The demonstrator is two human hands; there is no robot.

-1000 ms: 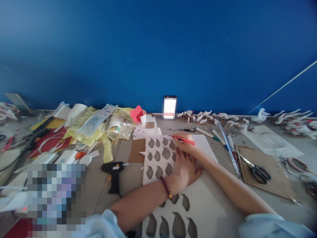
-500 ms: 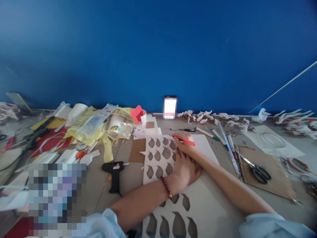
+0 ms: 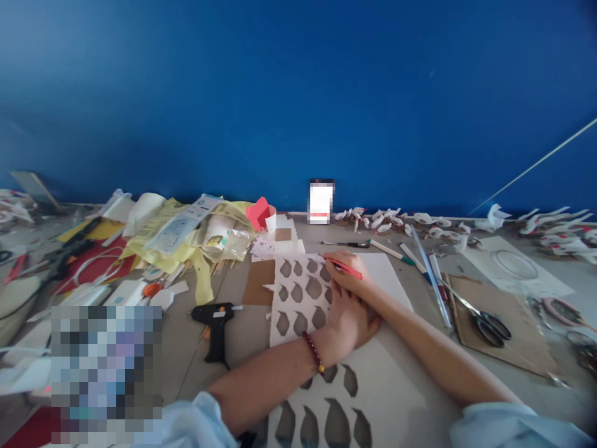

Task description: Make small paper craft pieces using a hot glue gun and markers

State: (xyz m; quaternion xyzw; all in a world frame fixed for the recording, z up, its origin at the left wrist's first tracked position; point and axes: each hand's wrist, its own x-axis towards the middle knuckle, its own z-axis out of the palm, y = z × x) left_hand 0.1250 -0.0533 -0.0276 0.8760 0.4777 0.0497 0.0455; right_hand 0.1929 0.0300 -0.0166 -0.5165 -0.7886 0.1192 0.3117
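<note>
A large white paper sheet (image 3: pixel 396 379) with several leaf- or bird-body-shaped cut-outs lies before me. My left hand (image 3: pixel 349 317) is pressed flat on it, fingers stretched forward, a dark beaded bracelet (image 3: pixel 313 353) round the wrist. Just beyond, my right hand (image 3: pixel 352 267) grips a slim red craft knife (image 3: pixel 347 268), its tip end by the top row of cut-outs. The fingers partly hide the blade end. My right wrist rests close over the left fingertips.
Left of the sheet lies a black glue gun (image 3: pixel 217 326). Black-handled scissors (image 3: pixel 489 326) sit on brown cardboard (image 3: pixel 513 348) at right, beside markers (image 3: pixel 392 251) and a clear ruler-like strip (image 3: pixel 431 277). Several white paper birds (image 3: pixel 429 219) line the wall. A phone (image 3: pixel 321 202) stands behind.
My right hand has shifted slightly and the red craft knife's rear end has swung a little left and down. The left hand stays in place on the sheet.
</note>
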